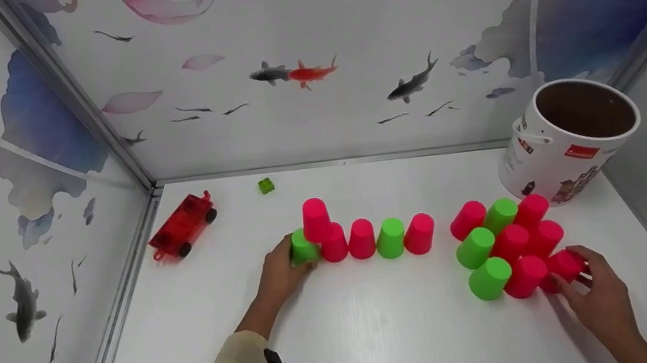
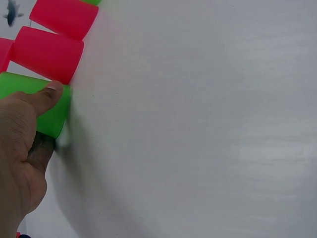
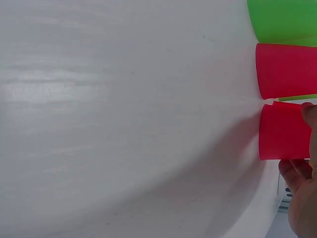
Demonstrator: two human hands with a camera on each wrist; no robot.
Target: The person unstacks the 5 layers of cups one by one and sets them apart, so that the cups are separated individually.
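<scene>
My left hand [image 1: 281, 273] grips an upside-down green cup [image 1: 302, 249] at the left end of a row of pink and green cups. One pink cup [image 1: 316, 217] stands on top, over that green cup and the pink one beside it. In the left wrist view the thumb lies along the side of the green cup [image 2: 53, 116]. At the right, my right hand [image 1: 602, 294] holds a pink cup [image 1: 566, 263] at the front right corner of a cluster of upside-down cups. The right wrist view shows fingers around this pink cup [image 3: 282, 131], close beside another pink cup [image 3: 287, 72].
A white bucket [image 1: 549, 168] stands at the back right, behind the cluster. A red toy wagon [image 1: 184, 226] sits at the back left, and a small green block [image 1: 266, 186] lies near the back edge. Printed panels enclose the white table [image 1: 383, 337].
</scene>
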